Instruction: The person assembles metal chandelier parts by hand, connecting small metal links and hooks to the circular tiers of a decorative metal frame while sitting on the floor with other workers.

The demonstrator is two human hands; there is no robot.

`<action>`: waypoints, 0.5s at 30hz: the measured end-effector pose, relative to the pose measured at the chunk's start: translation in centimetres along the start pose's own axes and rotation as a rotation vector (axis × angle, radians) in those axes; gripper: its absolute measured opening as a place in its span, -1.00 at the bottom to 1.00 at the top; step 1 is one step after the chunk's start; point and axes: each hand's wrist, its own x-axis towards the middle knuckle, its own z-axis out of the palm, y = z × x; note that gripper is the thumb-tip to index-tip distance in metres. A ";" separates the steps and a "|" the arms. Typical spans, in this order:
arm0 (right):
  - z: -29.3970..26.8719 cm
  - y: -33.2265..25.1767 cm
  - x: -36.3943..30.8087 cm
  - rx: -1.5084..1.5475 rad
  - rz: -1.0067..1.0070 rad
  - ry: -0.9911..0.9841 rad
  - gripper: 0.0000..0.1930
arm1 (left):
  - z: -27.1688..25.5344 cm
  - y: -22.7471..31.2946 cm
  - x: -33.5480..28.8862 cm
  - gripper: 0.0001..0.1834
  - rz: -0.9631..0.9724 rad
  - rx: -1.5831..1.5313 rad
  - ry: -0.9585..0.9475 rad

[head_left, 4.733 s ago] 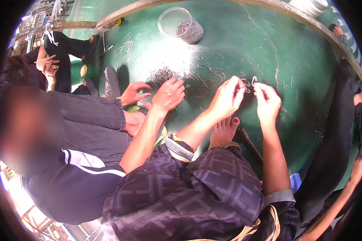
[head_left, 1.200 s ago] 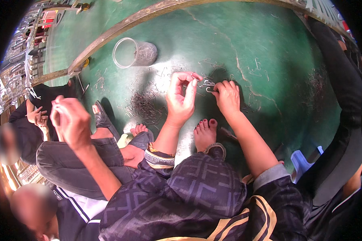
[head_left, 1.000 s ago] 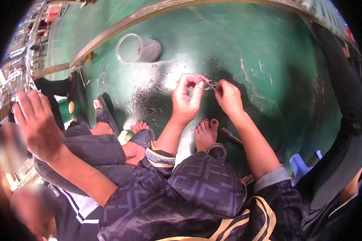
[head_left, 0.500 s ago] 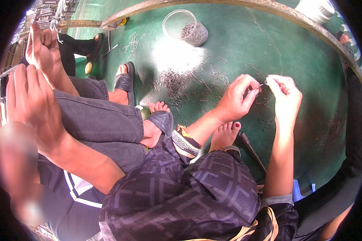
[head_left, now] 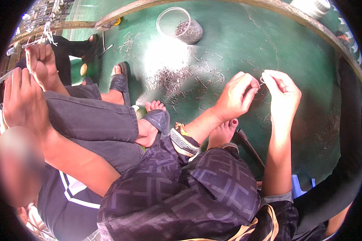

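My left hand [head_left: 236, 95] is closed in a pinch, thumb against fingertips. Close beside it, my right hand [head_left: 283, 93] pinches too, and a small bent metal hook [head_left: 262, 83] shows between the fingertips of both. How much of the hook lies inside the fingers is hidden. Under and beyond my hands, a heap of similar thin metal hooks [head_left: 169, 82] is strewn over the green floor [head_left: 245, 44]. Farther off, a clear plastic tub [head_left: 191, 33] holds more of them.
At my left sits another person with raised hands [head_left: 24, 100] and sandalled feet [head_left: 157, 120]. A wooden rail [head_left: 149, 5] curves across the far side. A dark rod [head_left: 250, 146] lies near my bare foot [head_left: 223, 132]. A black-sleeved arm [head_left: 342, 148] crosses at right.
My right fingertips have come slightly nearer my left ones, with the small hook between them. The view has shifted a little; the hook heap and tub look the same.
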 end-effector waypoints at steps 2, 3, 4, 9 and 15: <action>-0.4 0.1 0.0 0.001 0.001 0.000 -0.89 | 0.2 0.2 -0.1 -0.89 -0.016 -0.045 0.020; -0.4 0.1 0.0 0.005 0.002 -0.001 -0.89 | 0.2 0.1 0.1 -0.88 0.029 -0.017 0.028; -0.4 0.1 -0.1 -0.014 0.002 -0.004 -0.89 | 0.3 0.1 0.3 -0.88 0.032 0.005 0.029; -0.3 -0.3 -0.5 -0.065 -0.072 -0.003 -0.89 | 0.5 -0.1 0.2 -0.89 0.025 0.062 0.041; 0.0 -0.6 -0.7 -0.064 -0.115 -0.014 -0.89 | -0.4 -0.6 -0.1 -0.84 0.030 0.026 0.039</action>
